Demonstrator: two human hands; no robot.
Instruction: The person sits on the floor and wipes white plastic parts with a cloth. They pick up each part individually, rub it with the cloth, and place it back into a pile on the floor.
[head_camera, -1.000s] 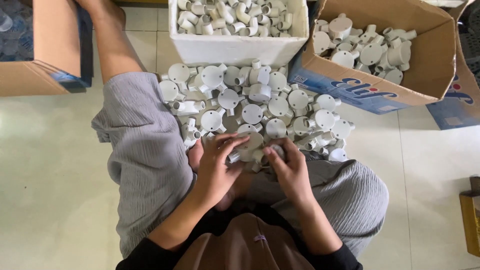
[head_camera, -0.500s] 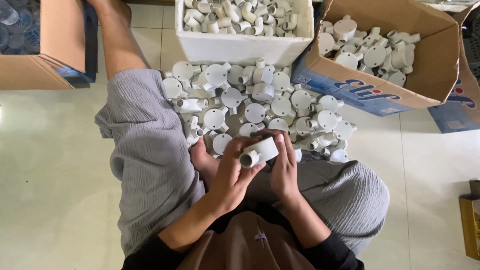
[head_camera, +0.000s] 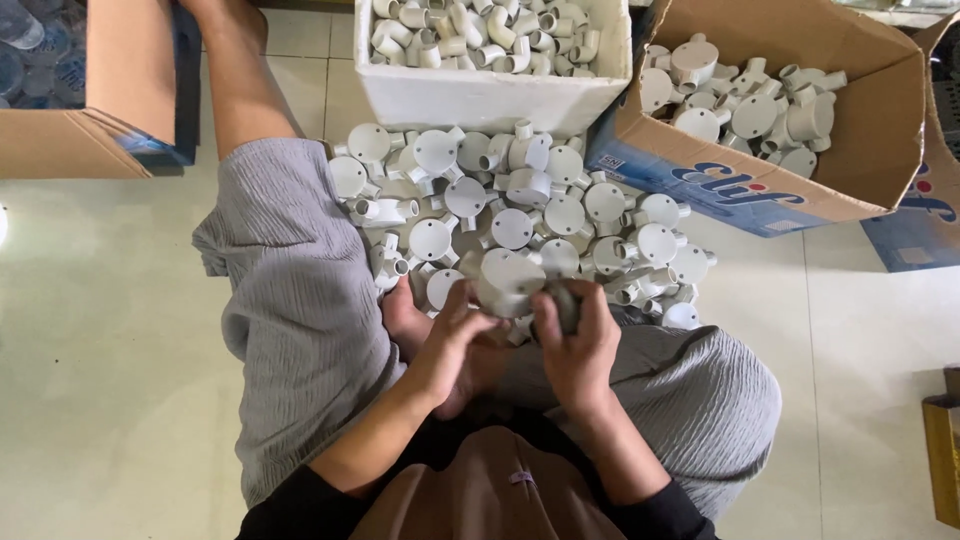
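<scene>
I sit on the floor with a heap of white round plastic conduit junction boxes (head_camera: 520, 210) between my knees. My left hand (head_camera: 445, 340) grips one white junction box (head_camera: 508, 280) just above my lap, its flat round back turned up. My right hand (head_camera: 578, 345) presses against the same box from the right, and its fingers are curled around a small grey piece (head_camera: 566, 300). Both hands hover at the near edge of the heap.
A white foam box (head_camera: 490, 95) of white elbow fittings stands behind the heap. A cardboard box (head_camera: 870, 130) with more junction boxes lies at the upper right, and another cardboard box (head_camera: 120, 90) at the upper left. Pale tiled floor (head_camera: 100, 350) surrounds my legs.
My hands lifted one junction box off the heap's near edge. It then turned from open mouth showing to flat back up, and my right hand closed in on its right side.
</scene>
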